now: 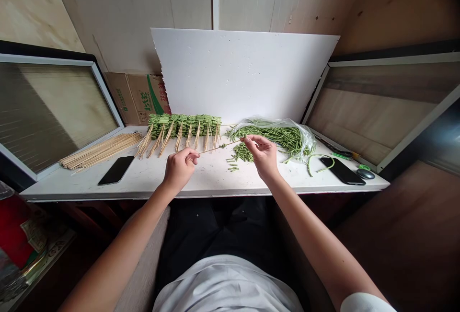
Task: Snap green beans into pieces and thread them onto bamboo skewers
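Observation:
My left hand (180, 167) is closed in a pinch on the near end of a thin bamboo skewer (215, 147) held over the white table (201, 182). My right hand (263, 155) pinches a short green bean piece at the skewer's far tip. Just beyond it lie cut bean pieces (241, 155) and a clear plastic bag of long green beans (283, 135). A row of finished bean skewers (185, 127) lies at the back of the table.
A bundle of bare skewers (100, 151) and a black phone (116, 170) lie at the left. Another phone (342, 170), a small round object (365, 173) and green-handled scissors (345, 155) sit at the right. A white foam board (244, 72) and a cardboard box (138, 96) stand behind.

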{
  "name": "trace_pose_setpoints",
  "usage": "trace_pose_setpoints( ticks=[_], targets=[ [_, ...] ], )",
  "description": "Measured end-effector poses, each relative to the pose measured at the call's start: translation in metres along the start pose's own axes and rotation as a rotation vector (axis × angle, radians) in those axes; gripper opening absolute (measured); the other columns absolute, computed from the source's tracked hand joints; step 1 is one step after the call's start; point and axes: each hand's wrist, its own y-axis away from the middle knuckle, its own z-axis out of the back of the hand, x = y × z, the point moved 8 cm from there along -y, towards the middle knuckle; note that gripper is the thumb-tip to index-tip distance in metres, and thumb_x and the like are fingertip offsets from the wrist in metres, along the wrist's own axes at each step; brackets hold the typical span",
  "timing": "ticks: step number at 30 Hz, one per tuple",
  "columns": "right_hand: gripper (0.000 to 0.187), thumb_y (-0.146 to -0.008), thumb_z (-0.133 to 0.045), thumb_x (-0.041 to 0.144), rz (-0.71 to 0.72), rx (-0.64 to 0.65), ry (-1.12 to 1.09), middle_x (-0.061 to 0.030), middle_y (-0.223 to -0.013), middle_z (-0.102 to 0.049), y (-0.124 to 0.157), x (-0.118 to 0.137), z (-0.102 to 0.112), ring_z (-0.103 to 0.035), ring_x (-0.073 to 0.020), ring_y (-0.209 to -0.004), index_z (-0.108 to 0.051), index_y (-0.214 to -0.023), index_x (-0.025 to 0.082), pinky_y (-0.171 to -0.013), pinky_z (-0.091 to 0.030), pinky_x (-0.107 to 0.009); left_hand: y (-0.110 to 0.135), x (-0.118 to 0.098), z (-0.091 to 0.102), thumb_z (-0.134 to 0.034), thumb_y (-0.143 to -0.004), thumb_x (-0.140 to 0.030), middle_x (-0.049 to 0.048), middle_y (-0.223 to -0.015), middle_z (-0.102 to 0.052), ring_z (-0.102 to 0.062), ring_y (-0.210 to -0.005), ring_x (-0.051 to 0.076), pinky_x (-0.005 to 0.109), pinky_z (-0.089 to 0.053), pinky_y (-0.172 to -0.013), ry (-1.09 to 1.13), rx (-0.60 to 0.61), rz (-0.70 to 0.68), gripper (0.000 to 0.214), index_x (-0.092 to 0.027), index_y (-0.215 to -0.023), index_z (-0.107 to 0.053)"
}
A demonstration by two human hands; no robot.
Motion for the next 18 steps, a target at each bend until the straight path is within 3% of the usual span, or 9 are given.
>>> trace_pose_setpoints(
  ticks=[7,18],
  targets=[
    [0.033,-0.081,-0.086,0.055,-0.031,-0.035,-0.053,-0.0056,-0.095,-0.079,0.006,-0.002,-0.006,-0.069,-0.0212,-0.087,-0.080,-0.091,0.024,-0.074,-0.053,-0.034,0.001,-0.007,0.004,-0.053,-0.082,-0.003,-0.0011,-0.070,-0.074,-0.073,-0.070,0.018,0.027,-0.051,-0.069,-0.043,-0.072,-0.054,0.026,-0.020,-0.084,-0.073],
    [0.029,-0.082,-0.088,0.052,0.022,0.089,-0.052,-0.0054,-0.097,-0.078,0.006,0.009,-0.013,-0.071,-0.0222,-0.086,-0.080,-0.092,0.027,-0.071,-0.055,-0.034,0.001,0.009,-0.013,-0.046,-0.078,-0.002,0.0001,-0.072,-0.072,-0.067,-0.066,0.016,0.024,-0.049,-0.065,0.026,0.160,-0.007,0.027,-0.020,-0.076,-0.065]
  ],
)
